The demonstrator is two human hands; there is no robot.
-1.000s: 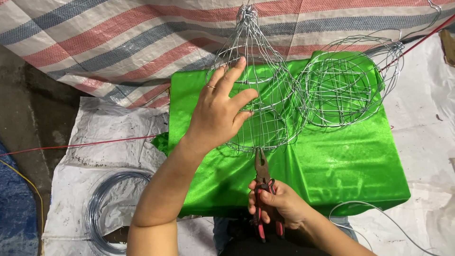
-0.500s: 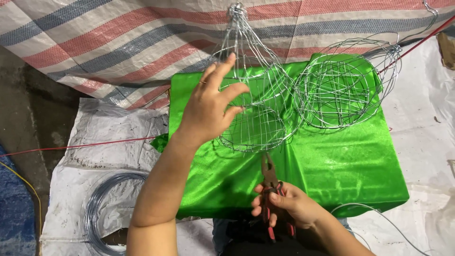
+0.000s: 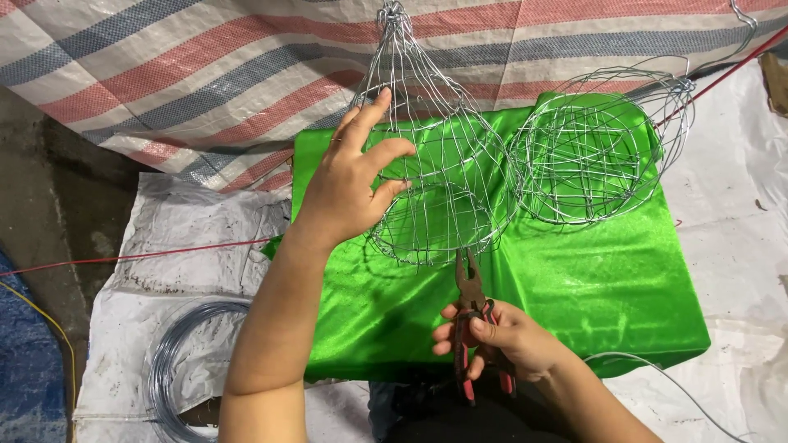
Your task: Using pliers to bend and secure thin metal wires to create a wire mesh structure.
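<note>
Cut off at the bottom edge: both forearms, and the coil of wire (image 3: pixel 176 369) at lower left. Behind the left hand (image 3: pixel 349 184), hidden: part of the near wire frame (image 3: pixel 435 193). Inside the right hand (image 3: pixel 505 340), covered: most of the red handles of the pliers (image 3: pixel 474 324). Under the green cloth (image 3: pixel 591 279), unseen: whatever supports it. At the upper right edge, clipped: 1 hooked wire end (image 3: pixel 743 20) and 1 brown object (image 3: pixel 776 82), too little shown to identify.

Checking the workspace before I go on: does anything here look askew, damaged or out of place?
Nothing stands out. The left hand steadies a wire basket frame, the right hand holds pliers, and a second frame lies on the green cloth.
</note>
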